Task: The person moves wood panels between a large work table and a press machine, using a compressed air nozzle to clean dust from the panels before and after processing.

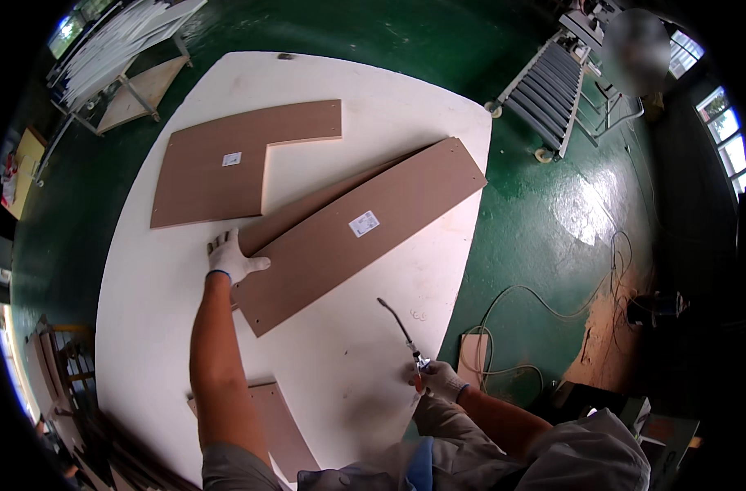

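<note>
Long brown board (348, 245) is lying on the white counter (365, 344), running from eight toward two o'clock and partly covering a second board (283, 219). Head view: at the eight o'clock end, the left hand (232, 258) is resting with its grip spread wide, clasping nothing, apparently steadying the pair. At five o'clock, the right hand (443, 380) is holding a thin-nozzled tool (419, 360), grip closed around its handle, nozzle pointing toward eleven, presumably for clearance from the boards.
</note>
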Action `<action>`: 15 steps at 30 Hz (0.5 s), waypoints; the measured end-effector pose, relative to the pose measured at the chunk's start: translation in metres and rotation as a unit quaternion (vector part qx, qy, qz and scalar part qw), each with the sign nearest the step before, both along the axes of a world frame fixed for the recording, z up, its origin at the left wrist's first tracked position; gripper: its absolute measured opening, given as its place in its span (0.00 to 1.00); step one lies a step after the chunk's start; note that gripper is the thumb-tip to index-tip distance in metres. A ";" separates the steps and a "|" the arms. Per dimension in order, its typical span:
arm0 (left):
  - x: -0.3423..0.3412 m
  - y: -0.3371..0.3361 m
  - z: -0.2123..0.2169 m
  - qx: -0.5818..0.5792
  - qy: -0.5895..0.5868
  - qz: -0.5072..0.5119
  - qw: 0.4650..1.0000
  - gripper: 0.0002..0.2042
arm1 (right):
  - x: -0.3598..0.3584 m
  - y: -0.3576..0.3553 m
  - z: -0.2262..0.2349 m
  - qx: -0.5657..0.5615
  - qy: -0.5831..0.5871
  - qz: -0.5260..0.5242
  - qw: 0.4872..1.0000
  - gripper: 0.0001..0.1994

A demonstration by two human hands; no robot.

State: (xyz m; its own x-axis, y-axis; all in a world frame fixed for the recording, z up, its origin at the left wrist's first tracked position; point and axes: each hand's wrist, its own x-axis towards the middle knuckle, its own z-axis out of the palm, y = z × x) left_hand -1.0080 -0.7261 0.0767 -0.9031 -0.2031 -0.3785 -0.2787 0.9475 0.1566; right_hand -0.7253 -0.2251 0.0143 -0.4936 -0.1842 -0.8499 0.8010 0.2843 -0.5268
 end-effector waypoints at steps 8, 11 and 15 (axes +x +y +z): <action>-0.024 0.024 0.016 0.090 -0.120 -0.053 0.987 0.56 | -0.039 -0.025 0.014 0.000 0.081 0.027 0.996 0.07; 0.054 0.043 -0.013 0.071 -0.068 -0.036 0.995 0.62 | -0.051 -0.042 0.040 -0.002 0.103 -0.046 0.994 0.06; 0.152 0.122 -0.027 0.065 -0.024 0.023 0.997 0.61 | -0.049 -0.041 0.043 0.017 0.157 -0.019 0.987 0.09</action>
State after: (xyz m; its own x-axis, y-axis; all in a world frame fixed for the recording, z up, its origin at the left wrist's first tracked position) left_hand -0.8558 -0.6040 0.0496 -0.8737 -0.1906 -0.4475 -0.3325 0.9056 0.2634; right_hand -0.7742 -0.2665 0.0574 -0.7401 -0.1348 -0.6589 0.6096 0.2793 -0.7419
